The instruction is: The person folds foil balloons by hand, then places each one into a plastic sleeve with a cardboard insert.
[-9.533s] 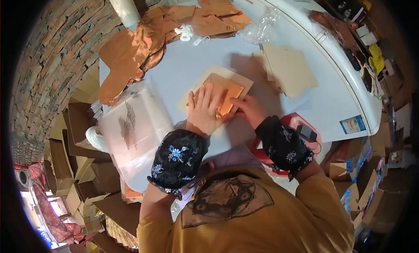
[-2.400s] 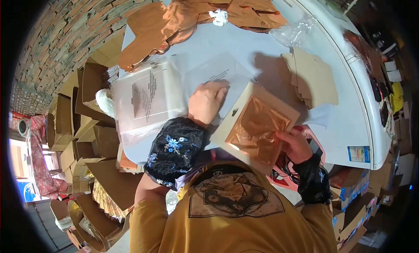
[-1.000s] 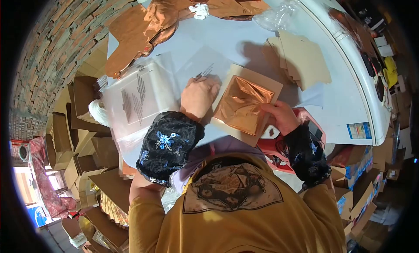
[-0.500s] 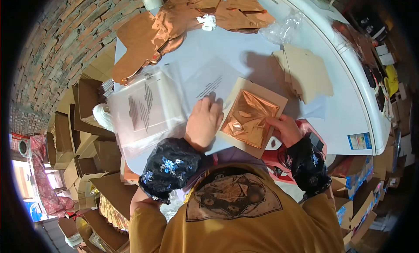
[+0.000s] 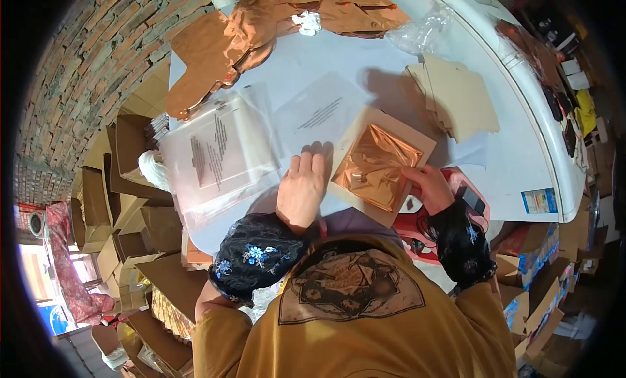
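My right hand (image 5: 431, 188) grips the lower right edge of a square of tan cardboard (image 5: 417, 143), its thumb on the folded copper foil piece (image 5: 375, 163) lying on top. My left hand (image 5: 302, 190) rests palm down on the white table (image 5: 326, 65), fingers extended and side by side, with nothing visible in it. Just beyond its fingertips lies a single clear bag with printed text (image 5: 319, 111). To its left is a stack of clear printed bags (image 5: 218, 150).
Large copper foil pieces (image 5: 202, 58) spread along the far edge beside a white crumpled item (image 5: 307, 22) and clear plastic (image 5: 424, 34). Cardboard sheets (image 5: 460, 98) lie at the right. Open cartons (image 5: 140, 159) stand left of the table; a red container (image 5: 466, 179) is by my right wrist.
My left hand has drawn back a little from the single clear bag, its fingers now closer together. The cardboard and foil have shifted slightly up and right with my right hand.
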`<state>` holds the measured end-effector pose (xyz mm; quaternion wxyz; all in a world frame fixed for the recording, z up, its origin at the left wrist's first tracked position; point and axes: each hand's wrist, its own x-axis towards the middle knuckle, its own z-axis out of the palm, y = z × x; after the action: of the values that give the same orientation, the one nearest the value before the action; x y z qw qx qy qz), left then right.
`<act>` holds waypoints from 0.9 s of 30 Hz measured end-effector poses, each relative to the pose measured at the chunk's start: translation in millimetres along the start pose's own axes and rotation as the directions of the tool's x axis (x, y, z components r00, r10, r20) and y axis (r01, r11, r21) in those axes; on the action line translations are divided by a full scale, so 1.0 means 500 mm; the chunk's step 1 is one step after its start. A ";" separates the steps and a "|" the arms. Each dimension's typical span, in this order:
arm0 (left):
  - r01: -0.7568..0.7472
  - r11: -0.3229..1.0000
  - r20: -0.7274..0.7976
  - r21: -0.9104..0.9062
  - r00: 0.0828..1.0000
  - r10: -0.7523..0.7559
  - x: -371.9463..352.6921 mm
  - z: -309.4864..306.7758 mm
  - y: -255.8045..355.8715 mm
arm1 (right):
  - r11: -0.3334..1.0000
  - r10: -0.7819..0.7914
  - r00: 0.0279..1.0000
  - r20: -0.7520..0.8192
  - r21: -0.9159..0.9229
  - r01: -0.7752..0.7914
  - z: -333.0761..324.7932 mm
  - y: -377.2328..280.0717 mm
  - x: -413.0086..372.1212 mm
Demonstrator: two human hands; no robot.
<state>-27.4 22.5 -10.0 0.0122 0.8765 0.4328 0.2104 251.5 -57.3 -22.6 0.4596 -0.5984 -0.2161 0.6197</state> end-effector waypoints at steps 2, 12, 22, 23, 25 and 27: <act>0.019 1.000 0.013 0.007 1.000 -0.019 -0.005 0.011 -0.003 | 1.000 -0.004 1.000 -0.019 0.003 0.005 0.005 0.014 -0.016; -0.084 0.992 -0.094 -0.089 0.993 0.075 -0.002 0.028 -0.019 | 0.987 -0.043 0.993 -0.113 0.149 0.059 0.028 0.052 -0.060; -0.126 0.992 -0.093 0.020 0.987 0.128 0.011 0.020 -0.018 | 0.980 -0.034 0.993 -0.109 0.191 0.055 0.028 0.045 -0.056; -0.101 0.995 -0.098 0.009 0.990 0.101 0.011 0.013 -0.011 | 0.979 -0.016 0.993 -0.120 0.198 0.039 0.029 0.046 -0.059; -0.112 0.993 -0.127 0.019 0.985 0.114 0.018 -0.005 -0.004 | 0.976 0.008 0.991 -0.130 0.218 0.021 0.024 0.053 -0.059; -0.066 0.998 -0.075 -0.006 0.995 0.065 0.006 0.006 -0.005 | 0.974 0.015 0.994 -0.107 0.224 0.009 0.015 0.054 -0.067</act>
<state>-26.8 26.7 -12.1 -0.0073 0.8817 0.4030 0.2452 231.6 -95.8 -25.2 0.5343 -0.5756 -0.1186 0.6075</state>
